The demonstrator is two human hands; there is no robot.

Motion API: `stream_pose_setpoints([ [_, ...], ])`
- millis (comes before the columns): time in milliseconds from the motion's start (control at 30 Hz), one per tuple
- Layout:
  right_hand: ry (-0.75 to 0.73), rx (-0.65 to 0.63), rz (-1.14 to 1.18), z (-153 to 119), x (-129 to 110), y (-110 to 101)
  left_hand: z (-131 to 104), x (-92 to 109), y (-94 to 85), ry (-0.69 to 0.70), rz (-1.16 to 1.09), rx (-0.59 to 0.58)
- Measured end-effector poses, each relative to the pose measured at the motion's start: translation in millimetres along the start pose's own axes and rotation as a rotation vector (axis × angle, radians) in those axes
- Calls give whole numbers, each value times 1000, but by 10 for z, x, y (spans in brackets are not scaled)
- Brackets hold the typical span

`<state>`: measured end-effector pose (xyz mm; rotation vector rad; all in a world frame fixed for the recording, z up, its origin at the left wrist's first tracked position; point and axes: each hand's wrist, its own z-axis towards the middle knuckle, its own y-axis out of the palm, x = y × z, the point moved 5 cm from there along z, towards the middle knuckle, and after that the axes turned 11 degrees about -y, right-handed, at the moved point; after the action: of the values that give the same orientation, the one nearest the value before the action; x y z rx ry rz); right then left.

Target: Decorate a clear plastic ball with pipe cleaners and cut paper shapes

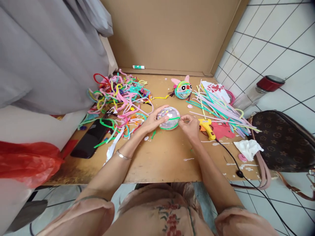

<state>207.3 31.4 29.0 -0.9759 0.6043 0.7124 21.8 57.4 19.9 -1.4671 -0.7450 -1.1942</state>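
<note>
A clear round ball with small coloured bits showing in it is held above the table in front of me. Two green strips run across its lower part. My left hand grips the ball from the left, its thumb on the front. At the ball's right edge, my right hand pinches the end of the upper green strip. Just right of that hand, a yellow glue gun lies on its side. A finished-looking ball figure with pink ears and black eyes sits farther back.
A tangled pile of pipe cleaners and a black phone are on the left. Straight pipe cleaners, white tissue, a brown bag and a red-lidded bottle are right. A glue stick lies behind.
</note>
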Motion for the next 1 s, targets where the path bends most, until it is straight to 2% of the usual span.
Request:
stream_pose_setpoints([
  [133,68,-35,-1,-110,2,-56,-51,-20,29,-62,44,-81],
  [233,130,-17,38,-187,40,-68,-57,-103,53,-80,50,-72],
  [333,168,36,80,-224,73,-65,-48,-134,78,11,12,-47],
  [500,213,101,156,-253,131,-42,-70,-60,92,147,-78,-91],
  [633,224,134,140,-274,149,-58,-122,52,85,262,82,-87],
  [800,201,151,130,-285,145,-63,-179,115,111,341,270,-86],
  [900,181,121,163,-284,168,-45,-197,144,103,387,279,-70],
  [1000,98,95,179,-272,184,-68,-164,111,61,351,245,-53],
])
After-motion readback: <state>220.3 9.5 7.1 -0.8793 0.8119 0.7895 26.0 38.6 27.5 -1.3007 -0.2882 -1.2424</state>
